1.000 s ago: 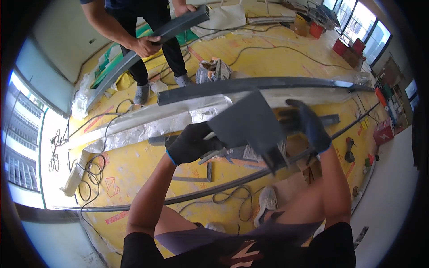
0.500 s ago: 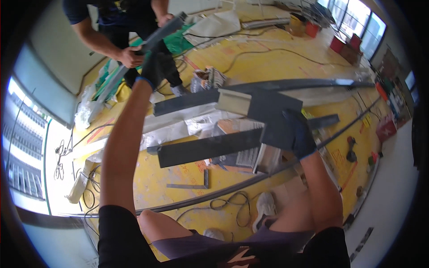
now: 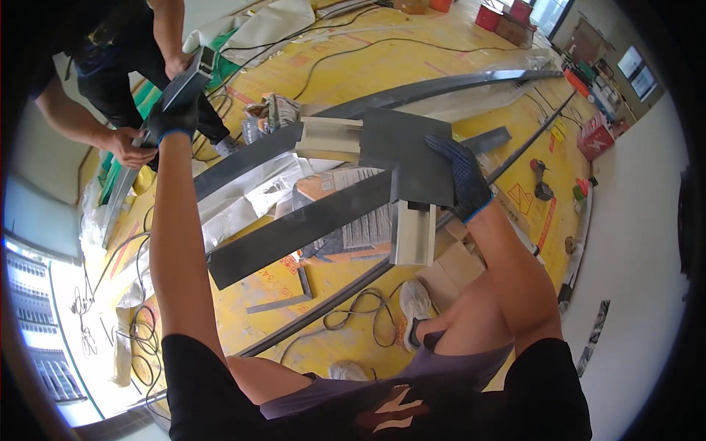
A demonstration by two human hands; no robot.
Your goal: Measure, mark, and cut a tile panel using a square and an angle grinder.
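In a dark glove, my left hand (image 3: 175, 121) is wrapped round a long dark grey metal profile (image 3: 187, 84), whose hollow end faces up. A co-worker's two hands hold the same profile, one above my hand and one below. My right hand (image 3: 465, 173), also gloved, grips the edge of a dark grey L-shaped corner piece (image 3: 408, 147). Pale stubs stick out of it: one stub (image 3: 331, 138) to the left, another stub (image 3: 413, 234) toward me. The corner piece is held above the dark bars on the floor; my right fingertips lie on its top face.
Beneath lie a flat dark bar (image 3: 301, 228), a long curved bar (image 3: 412, 92), a bag (image 3: 353, 187) and white plastic sheet. A steel square (image 3: 279, 303), black cables (image 3: 368, 309) and a cordless drill (image 3: 542, 180) are on the yellow floor covering. The co-worker (image 3: 110, 81) stands at the far left.
My view has swung to the right, so most things sit further left. The corner piece has tilted, baring more of its near stub. The profile's hollow end now shows. Both hands keep their grips.
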